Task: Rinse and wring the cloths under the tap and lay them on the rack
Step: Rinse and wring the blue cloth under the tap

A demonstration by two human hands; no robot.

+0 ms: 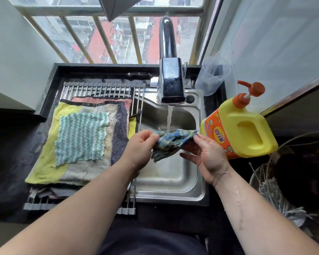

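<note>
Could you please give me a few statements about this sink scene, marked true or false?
1. Water runs from the tap onto the blue cloth. True.
2. The left hand and the right hand each hold an end of that cloth. True.
3. The rack holds no cloths. False: several lie spread on the rack, with a green-and-white cloth on top.
4. The detergent bottle stands left of the sink. False: the detergent bottle stands right of the sink.
5. A clear cup stands at the sink's far right corner. True.

Orange label (216, 134) on the detergent bottle (247, 129) bears lettering (illegible); towel hem (92, 103) likewise.
</note>
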